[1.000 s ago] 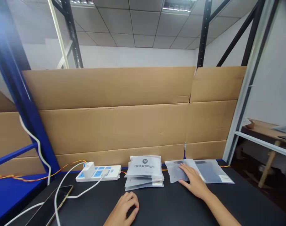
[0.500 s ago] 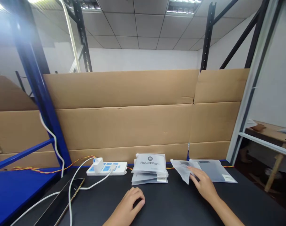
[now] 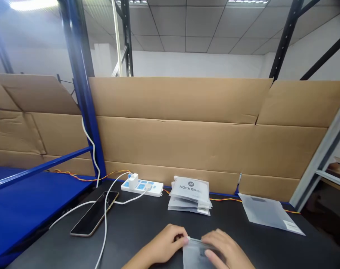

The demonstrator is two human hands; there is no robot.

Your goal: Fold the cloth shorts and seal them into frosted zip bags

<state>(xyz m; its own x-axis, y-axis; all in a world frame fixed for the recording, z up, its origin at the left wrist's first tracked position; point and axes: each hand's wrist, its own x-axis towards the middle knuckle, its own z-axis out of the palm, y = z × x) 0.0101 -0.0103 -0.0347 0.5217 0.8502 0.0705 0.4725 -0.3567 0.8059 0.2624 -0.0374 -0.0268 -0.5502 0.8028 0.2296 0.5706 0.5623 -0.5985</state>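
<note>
Head cam: L hand (image 3: 168,243) pinches top corner of cloudy bag (image 3: 192,257), prob. to steady it; R hand (image 3: 226,248) half-curled opp., blurred, can't tell grip. Bag betw. hands, near side of worktop (image 3: 143,223).

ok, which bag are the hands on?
The front bag, its corner at the left hand, right hand over it; stacked bags and far-right bag lie untouched.

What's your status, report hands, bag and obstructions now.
Left hand pinching upper-left corner of frosted zip bag. Right hand over its right side, blurred, grip unclear. ROCKBROS bag stack beyond, white cable off left, neither touching it.
</note>
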